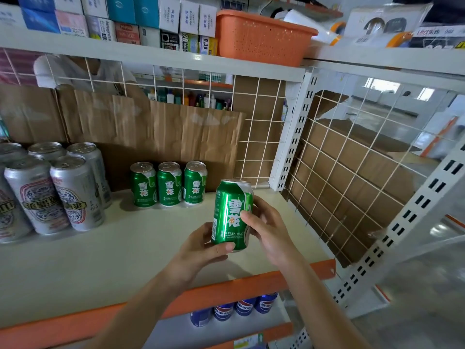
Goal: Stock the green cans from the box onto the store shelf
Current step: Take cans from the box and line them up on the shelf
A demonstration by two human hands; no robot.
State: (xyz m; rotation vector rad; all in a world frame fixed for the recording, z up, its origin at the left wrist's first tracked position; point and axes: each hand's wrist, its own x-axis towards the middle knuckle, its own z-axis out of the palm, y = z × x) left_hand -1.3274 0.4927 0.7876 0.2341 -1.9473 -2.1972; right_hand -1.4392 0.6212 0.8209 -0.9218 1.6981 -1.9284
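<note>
The left hand (201,248) and the right hand (266,227) together hold one green can (231,215). The left hand grips the lower part of the can: its thumb lies across the front near the base and its fingers pass behind the can, out of sight. The right hand grips the right side: its thumb presses the front at mid-height and its fingers curl round the far side near the top. The can is nearly upright, label toward the camera, top leaning slightly right. It sits over the right front part of the shelf (113,253); whether its base touches the board cannot be determined. Three cans (169,183) of the same green type stand upright in a row at the back of the shelf, side by side, labels forward, against cardboard (156,129). The held can is well in front of this row and to its right. Silver cans (73,192), taller, stand in a group at the left of the shelf, apart from the green row. A wire grid (260,137) closes the back right and the right end of the bay. A basket (259,36), orange, stands on the level above, beside small cartons (173,28). Blue cans (234,309) stand on the level below.
</note>
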